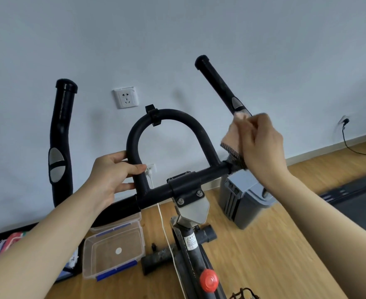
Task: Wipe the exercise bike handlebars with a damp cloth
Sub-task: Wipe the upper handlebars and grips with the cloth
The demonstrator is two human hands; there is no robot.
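The black exercise bike handlebars [167, 117] fill the middle of the view: a centre loop, a crossbar, and two upright grips with grey sensor pads. My left hand [110, 171] grips the left leg of the centre loop. My right hand [262, 145] holds a pink cloth with a dark striped edge [233, 139], wrapped around the base of the right grip [216, 83] where it meets the crossbar. The left grip [61, 134] stands free at the far left.
A white wall with a power socket [125, 97] is close behind the bike. On the wooden floor lie a clear plastic box [113, 251], a grey bucket [242, 197], a white cable [164, 225] and a dark mat at right. The red resistance knob [209, 279] sits on the bike's stem below.
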